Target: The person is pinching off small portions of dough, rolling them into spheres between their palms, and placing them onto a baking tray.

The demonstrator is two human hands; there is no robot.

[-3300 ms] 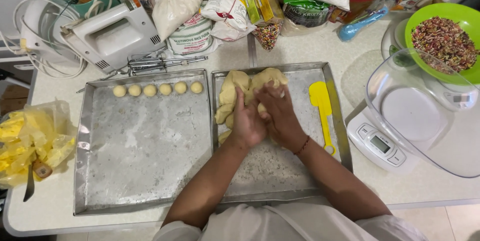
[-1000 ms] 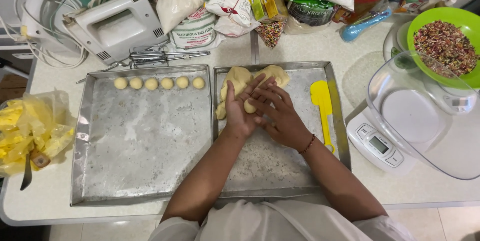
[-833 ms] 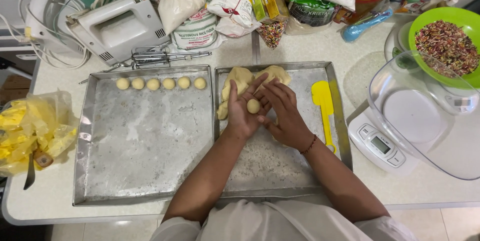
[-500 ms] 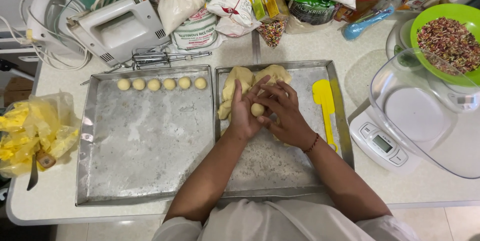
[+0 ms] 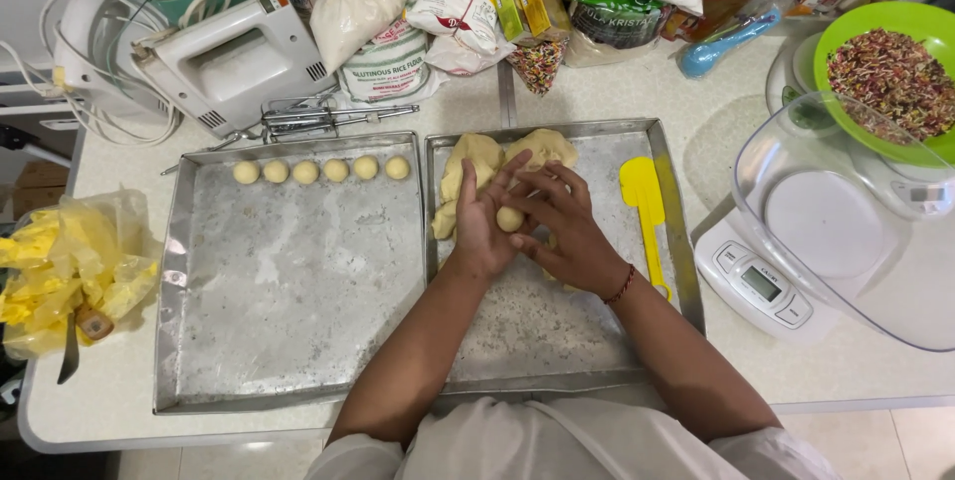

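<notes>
Fingers (image 5: 545,192) of right hand (image 5: 567,236) curl around a small dough ball (image 5: 509,218), pressing it into the cupped left hand (image 5: 482,226). A second ago the ball was barely visible between the palms; now it shows round and smooth, so rolling looks nearly finished. It sits over the right tray (image 5: 557,341), just below the dough mass (image 5: 497,157). Five finished balls (image 5: 320,170) line the left tray (image 5: 288,341).

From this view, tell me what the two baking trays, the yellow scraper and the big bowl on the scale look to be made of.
Left tray and right tray: bare metal, likely aluminium, dull grey and scuffed, dusted white.
Yellow scraper: probably plastic or silicone, with a smooth, even, opaque colour.
Bowl on the scale: clear plastic or glass, since the scale shows through it; which one is unclear.
</notes>
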